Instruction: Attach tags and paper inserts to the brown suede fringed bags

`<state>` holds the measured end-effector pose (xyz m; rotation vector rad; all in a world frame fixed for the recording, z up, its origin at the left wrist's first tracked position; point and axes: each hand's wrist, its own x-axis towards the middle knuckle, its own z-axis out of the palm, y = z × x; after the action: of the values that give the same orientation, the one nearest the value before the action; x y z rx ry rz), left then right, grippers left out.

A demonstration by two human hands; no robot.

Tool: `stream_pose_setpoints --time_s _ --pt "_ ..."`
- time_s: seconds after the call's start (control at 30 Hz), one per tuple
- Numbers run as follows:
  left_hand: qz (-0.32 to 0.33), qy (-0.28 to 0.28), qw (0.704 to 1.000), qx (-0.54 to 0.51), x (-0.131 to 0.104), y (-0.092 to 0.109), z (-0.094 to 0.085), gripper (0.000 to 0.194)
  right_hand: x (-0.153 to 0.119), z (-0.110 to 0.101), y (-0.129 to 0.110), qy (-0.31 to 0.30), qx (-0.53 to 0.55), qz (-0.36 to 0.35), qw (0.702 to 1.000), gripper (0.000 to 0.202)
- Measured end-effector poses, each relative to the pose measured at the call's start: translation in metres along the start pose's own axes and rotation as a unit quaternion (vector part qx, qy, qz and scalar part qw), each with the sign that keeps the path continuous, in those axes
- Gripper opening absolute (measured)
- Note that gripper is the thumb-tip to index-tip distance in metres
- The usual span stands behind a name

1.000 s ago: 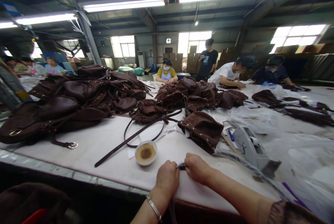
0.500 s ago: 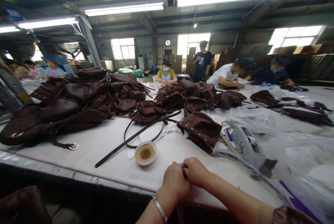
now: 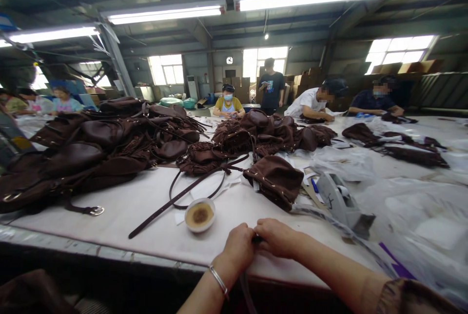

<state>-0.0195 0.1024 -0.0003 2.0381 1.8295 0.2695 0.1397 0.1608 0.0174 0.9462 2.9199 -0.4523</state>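
Near: one small dark piece (image 3: pixel 257 239), pinched in the grip of left hand (image 3: pixel 239 246) and right hand (image 3: pixel 276 238) alike, held above the counter (image 3: pixel 120 189), not yet released. Beyond: white bowl (image 3: pixel 200 215), left; grey dispenser (image 3: pixel 333 199), right. Far: brown bags (image 3: pixel 100 132), heaped; whether finished or pending cannot be told.

Head-worn view, facing forward and slightly down, fingers (image 3: pixel 264 231) close, worktable (image 3: pixel 122 202) stretching away

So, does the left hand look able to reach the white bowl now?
Probably yes: the white bowl sits near the left hand, with only table surface between them, though that hand and the right hand seem to grip a dark item.
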Motion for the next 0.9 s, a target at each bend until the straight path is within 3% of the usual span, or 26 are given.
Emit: stream_pose_setpoints --time_s 0.17,0.3,0.43,0.63,0.9 --pt "-0.073 0.043 0.996 0.014 -0.004 -0.002 0.003 0.020 -0.002 0.017 -0.010 0.033 -0.009 0.092 0.995 0.024" --pt "-0.122 0.071 0.990 0.027 -0.019 0.007 0.012 0.025 -0.001 0.028 -0.020 0.064 -0.001 0.176 0.982 0.028" --pt "-0.096 0.059 0.994 0.005 -0.031 0.024 0.019 0.021 0.002 0.028 -0.025 0.058 0.055 0.233 0.969 0.034" --pt "-0.091 0.041 0.995 -0.010 -0.021 0.025 0.018 0.022 -0.007 0.013 -0.015 0.009 0.075 0.132 0.988 0.027" --pt "-0.023 0.007 1.000 0.005 -0.004 0.016 0.004 0.020 -0.015 0.001 0.002 0.037 0.001 0.049 0.998 0.023"
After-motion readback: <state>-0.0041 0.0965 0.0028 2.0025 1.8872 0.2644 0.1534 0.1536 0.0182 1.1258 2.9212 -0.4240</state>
